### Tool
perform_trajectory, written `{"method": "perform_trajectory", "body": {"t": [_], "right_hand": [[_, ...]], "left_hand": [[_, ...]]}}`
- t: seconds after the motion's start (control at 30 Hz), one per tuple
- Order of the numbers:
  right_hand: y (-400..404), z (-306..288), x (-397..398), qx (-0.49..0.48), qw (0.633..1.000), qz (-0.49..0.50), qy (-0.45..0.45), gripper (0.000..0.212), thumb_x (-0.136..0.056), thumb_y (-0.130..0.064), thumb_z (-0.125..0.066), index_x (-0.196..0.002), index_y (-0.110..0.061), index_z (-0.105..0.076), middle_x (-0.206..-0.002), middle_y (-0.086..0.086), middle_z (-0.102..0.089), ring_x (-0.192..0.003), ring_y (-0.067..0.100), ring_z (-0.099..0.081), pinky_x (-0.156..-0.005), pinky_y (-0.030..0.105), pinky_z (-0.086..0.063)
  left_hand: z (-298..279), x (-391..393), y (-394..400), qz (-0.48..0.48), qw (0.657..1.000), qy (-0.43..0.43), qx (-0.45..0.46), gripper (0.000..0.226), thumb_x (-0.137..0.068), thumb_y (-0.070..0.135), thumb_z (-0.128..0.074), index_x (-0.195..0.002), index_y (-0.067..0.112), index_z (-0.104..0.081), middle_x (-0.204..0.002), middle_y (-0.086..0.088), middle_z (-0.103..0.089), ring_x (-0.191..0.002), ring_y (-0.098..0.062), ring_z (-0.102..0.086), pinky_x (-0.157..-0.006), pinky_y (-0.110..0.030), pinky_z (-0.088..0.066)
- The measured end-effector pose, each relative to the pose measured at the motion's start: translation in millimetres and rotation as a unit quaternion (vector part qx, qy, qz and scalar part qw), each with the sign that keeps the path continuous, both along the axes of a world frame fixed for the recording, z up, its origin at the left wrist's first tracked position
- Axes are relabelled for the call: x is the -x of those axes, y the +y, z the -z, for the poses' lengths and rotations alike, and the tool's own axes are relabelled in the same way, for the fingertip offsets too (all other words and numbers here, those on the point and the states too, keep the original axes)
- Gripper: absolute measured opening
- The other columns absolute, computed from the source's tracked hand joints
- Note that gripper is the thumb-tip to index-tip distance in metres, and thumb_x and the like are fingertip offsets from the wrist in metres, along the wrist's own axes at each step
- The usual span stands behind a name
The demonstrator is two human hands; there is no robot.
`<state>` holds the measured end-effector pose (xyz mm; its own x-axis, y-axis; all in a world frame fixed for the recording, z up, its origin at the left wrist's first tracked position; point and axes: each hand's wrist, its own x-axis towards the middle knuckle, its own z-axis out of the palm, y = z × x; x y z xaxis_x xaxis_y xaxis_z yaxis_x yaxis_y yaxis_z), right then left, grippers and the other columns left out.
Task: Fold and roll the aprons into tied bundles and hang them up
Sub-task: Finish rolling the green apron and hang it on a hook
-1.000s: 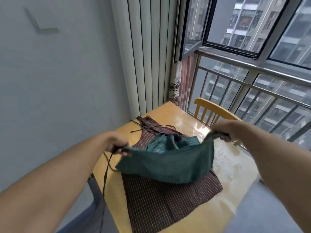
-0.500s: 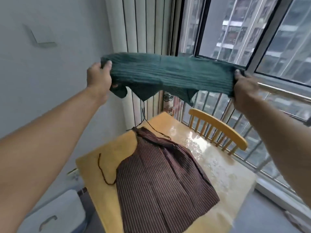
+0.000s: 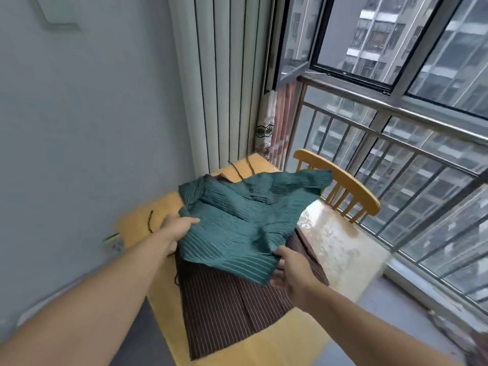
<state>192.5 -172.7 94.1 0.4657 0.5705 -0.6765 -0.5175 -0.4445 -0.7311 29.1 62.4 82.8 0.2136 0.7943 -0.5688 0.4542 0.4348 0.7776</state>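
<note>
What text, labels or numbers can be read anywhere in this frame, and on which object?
None can be read.
Green apron, brown apron: stripes only, no label showing.
Curtain: an ornamental pattern, no words.
Small object at the wall: too blurred to tell.
Buildings outside: no signs legible.

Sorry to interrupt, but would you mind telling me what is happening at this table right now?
A person is handling a green striped apron over a wooden table. The left hand holds its near left edge, and the right hand grips its near right corner. The apron is spread, rumpled, over a brown striped apron lying flat on the table. Neither apron is rolled or tied yet. A wooden chair stands beyond the table.
</note>
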Motion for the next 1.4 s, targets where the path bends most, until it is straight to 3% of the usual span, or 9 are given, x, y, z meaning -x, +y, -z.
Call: {"method": "perform_trajectory", "body": {"t": [0.2, 0.33, 0.47, 0.57, 0.7, 0.8, 1.03, 1.2, 1.4], "right_hand": [[-5.8, 58.3, 33.3, 0.04, 0.992, 0.013, 0.118, 0.018, -0.104, -0.016, -0.051, -0.097, -0.003, -0.061, -0.059, 0.005, -0.055, -0.052, 0.017, -0.047, -0.058, 0.03, -0.056], [-11.2, 72.8, 48.4, 0.061, 0.973, -0.172, 0.143, 0.021, -0.1, -0.021, -0.063, -0.085, -0.007, -0.064, -0.07, 0.008, -0.061, -0.057, 0.017, -0.059, -0.066, 0.028, -0.056], [-14.0, 84.9, 30.9, 0.076, 0.929, -0.336, 0.134, 0.044, -0.088, -0.054, -0.072, -0.106, -0.014, -0.069, -0.107, 0.011, -0.073, -0.09, 0.019, -0.066, -0.088, 0.036, -0.055], [-12.3, 105.0, 1.7, 0.041, 0.952, -0.21, 0.22, 0.094, -0.082, -0.08, -0.058, -0.143, -0.009, -0.051, -0.138, 0.02, -0.062, -0.122, 0.029, -0.061, -0.099, 0.043, -0.052], [-0.6, 139.6, -16.9, 0.04, 0.968, 0.03, 0.247, 0.11, -0.079, -0.069, -0.071, -0.161, -0.014, -0.02, -0.153, 0.026, -0.042, -0.138, 0.043, -0.047, -0.116, 0.057, -0.038], [7.0, 157.2, -17.1, 0.026, 0.962, 0.114, 0.245, 0.101, -0.085, -0.062, -0.07, -0.161, -0.015, -0.022, -0.154, 0.024, -0.042, -0.141, 0.041, -0.044, -0.119, 0.054, -0.034], [49.4, 183.3, -67.7, -0.021, 0.92, 0.206, 0.334, 0.08, -0.091, -0.052, -0.07, -0.151, -0.006, -0.042, -0.149, 0.025, -0.048, -0.131, 0.042, -0.053, -0.097, 0.059, -0.051], [86.2, 152.3, -122.6, -0.01, 0.962, 0.2, 0.184, 0.078, -0.075, -0.046, -0.083, -0.138, -0.006, -0.059, -0.111, 0.019, -0.073, -0.098, 0.038, -0.073, -0.076, 0.055, -0.062], [93.0, 32.4, -180.4, -0.146, 0.944, 0.294, 0.026, 0.006, -0.096, -0.02, -0.056, -0.094, -0.015, -0.056, -0.086, 0.002, -0.061, -0.07, 0.013, -0.063, -0.055, 0.023, -0.055]], "left_hand": [[110.0, 27.7, -91.8, -0.021, 0.964, 0.022, 0.264, 0.119, -0.065, 0.076, -0.078, -0.153, 0.008, -0.038, -0.152, -0.017, -0.046, -0.134, -0.039, -0.047, -0.11, -0.058, -0.04], [122.3, 23.0, -134.7, 0.055, 0.903, -0.16, 0.395, 0.083, -0.088, 0.067, -0.064, -0.132, -0.004, -0.061, -0.128, -0.023, -0.066, -0.106, -0.037, -0.068, -0.092, -0.049, -0.054], [113.4, 24.9, -130.1, 0.078, 0.918, -0.155, 0.357, 0.04, -0.097, 0.023, -0.063, -0.128, -0.003, -0.066, -0.119, -0.021, -0.072, -0.101, -0.034, -0.072, -0.1, -0.045, -0.052], [106.1, 42.7, -114.0, 0.105, 0.924, -0.112, 0.351, 0.04, -0.089, 0.01, -0.064, -0.127, -0.003, -0.065, -0.12, -0.024, -0.07, -0.102, -0.033, -0.066, -0.102, -0.046, -0.05], [98.7, 73.7, -95.2, 0.146, 0.928, -0.04, 0.34, 0.058, -0.074, 0.006, -0.079, -0.128, -0.002, -0.06, -0.111, -0.019, -0.069, -0.087, -0.03, -0.069, -0.078, -0.038, -0.057], [100.8, 99.2, -80.1, 0.182, 0.926, 0.015, 0.332, 0.074, -0.057, 0.009, -0.09, -0.124, -0.002, -0.061, -0.124, -0.016, -0.06, -0.097, -0.031, -0.066, -0.081, -0.036, -0.056], [97.9, 141.9, -51.2, 0.166, 0.915, 0.05, 0.363, 0.008, -0.088, -0.007, -0.063, -0.086, 0.0, -0.059, -0.075, -0.019, -0.064, -0.062, -0.028, -0.067, -0.057, -0.033, -0.057], [93.4, 164.8, -22.8, 0.132, 0.927, 0.075, 0.344, 0.025, -0.074, -0.011, -0.071, -0.09, 0.002, -0.056, -0.076, -0.019, -0.064, -0.065, -0.03, -0.065, -0.063, -0.036, -0.058], [40.0, 111.0, 36.9, -0.124, 0.965, -0.155, 0.173, 0.038, -0.087, 0.017, -0.076, -0.12, -0.002, -0.066, -0.119, -0.026, -0.07, -0.107, -0.035, -0.069, -0.095, -0.048, -0.055]]}}
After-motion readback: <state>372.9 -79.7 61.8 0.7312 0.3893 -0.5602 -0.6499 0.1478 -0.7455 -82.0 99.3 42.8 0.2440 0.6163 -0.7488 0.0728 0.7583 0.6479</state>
